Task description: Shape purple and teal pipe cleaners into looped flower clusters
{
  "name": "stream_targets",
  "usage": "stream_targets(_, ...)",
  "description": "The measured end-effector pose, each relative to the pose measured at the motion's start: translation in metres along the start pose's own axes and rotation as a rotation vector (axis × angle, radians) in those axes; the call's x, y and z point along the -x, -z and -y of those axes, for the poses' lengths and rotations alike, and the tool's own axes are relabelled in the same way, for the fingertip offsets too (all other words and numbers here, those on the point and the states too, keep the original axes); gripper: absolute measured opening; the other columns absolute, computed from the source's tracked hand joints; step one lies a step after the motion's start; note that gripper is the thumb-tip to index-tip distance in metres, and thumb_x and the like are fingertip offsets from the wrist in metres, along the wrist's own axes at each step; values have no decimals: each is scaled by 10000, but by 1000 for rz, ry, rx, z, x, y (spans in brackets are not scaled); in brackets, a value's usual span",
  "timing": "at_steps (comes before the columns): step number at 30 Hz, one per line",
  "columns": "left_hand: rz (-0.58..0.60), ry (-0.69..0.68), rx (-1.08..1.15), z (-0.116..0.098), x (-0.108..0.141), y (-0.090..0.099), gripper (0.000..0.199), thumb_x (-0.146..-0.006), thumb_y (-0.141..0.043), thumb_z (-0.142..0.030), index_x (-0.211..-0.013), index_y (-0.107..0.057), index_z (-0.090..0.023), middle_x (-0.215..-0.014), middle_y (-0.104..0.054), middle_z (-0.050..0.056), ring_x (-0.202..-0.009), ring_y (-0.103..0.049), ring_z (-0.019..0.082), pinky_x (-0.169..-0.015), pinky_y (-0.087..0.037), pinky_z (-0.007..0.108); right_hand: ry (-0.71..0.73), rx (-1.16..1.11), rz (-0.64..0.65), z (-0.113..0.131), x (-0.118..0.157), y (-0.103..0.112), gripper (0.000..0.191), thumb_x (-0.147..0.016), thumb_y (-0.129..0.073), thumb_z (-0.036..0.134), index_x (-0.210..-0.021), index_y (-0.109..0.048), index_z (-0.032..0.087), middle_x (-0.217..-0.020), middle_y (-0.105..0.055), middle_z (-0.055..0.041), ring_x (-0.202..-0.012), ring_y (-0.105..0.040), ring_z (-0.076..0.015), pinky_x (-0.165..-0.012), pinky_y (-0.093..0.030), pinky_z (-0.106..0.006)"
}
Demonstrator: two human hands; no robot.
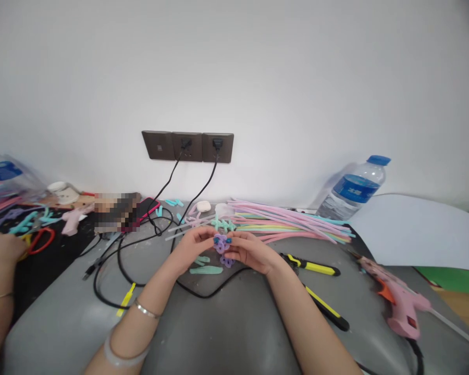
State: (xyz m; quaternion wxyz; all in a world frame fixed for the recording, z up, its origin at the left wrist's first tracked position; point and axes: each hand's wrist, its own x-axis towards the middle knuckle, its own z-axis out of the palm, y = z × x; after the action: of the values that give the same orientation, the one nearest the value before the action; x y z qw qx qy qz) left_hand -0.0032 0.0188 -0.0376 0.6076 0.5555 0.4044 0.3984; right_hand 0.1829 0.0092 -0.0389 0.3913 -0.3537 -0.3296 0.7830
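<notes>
Between my two hands is a small purple pipe-cleaner flower [221, 243] made of looped petals. My left hand [195, 246] pinches it from the left, and my right hand [254, 251] grips it from the right with thumb and fingers. A second purple looped piece [227, 260] shows just under the right fingers; whether it joins the first I cannot tell. Behind the fingertips lies a mint-green twisted piece [223, 224]. Flat green strips [206, 270] rest on the table below my left hand.
Pastel pipe cleaners [289, 219] lie in a bundle at the back. Yellow-black pliers [316, 266] and a pink glue gun [398, 297] are on the right, near a water bottle [355, 187]. Black cables [119, 260] loop on the left. Another person's hand [0, 250] is by red-handled scissors [42, 240].
</notes>
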Motion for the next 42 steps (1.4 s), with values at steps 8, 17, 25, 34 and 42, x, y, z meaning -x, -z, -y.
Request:
stream_targets(8, -30, 82, 145, -3, 2, -2, 302, -662, -780, -366, -855, -700, -149, -845, -674, 34, -737, -609, 137, -688, -520, 262, 92, 42, 10, -2, -1, -1, 220, -661, -824, 285, -701, -646, 162, -737, -679, 4, -640, -654, -97, -676, -562, -224)
stream_targets(17, -63, 68, 126, 2, 0, -8, 379, -622, -818, -366, -893, -675, -142, -827, -661, 27, -729, -631, 143, -676, -563, 275, 556, 531, -272, -13, -15, -2, 96, -719, -673, 258, -711, -601, 196, -664, -596, 12, -622, -571, -149, -578, -472, -265)
stream_targets(25, -109, 133, 268, 5, -1, -14, 352, -605, -833, -378, -804, -675, -133, -702, -625, -9, -631, -600, 97, -622, -553, 229, 776, 832, -242, -14, -13, -3, 80, -793, -544, 141, -802, -567, 217, -779, -583, -16, -696, -590, -168, -594, -484, -262)
stream_targets(34, -279, 33, 261, 2, -1, -16, 297, -601, -816, -366, -728, -671, -139, -682, -609, -24, -635, -579, 95, -646, -580, 250, 1022, 1029, -207, -10, -9, -6, 160, -840, -538, 85, -864, -625, 218, -954, -608, -72, -929, -580, -216, -802, -481, -348)
stream_targets(42, -302, -26, 315, 2, -1, -15, 284, -601, -821, -346, -731, -671, -143, -698, -622, -19, -644, -589, 99, -645, -584, 246, 997, 1026, -160, -10, -6, -4, 145, -853, -566, 112, -825, -665, 214, -1036, -624, -93, -978, -605, -218, -847, -479, -365)
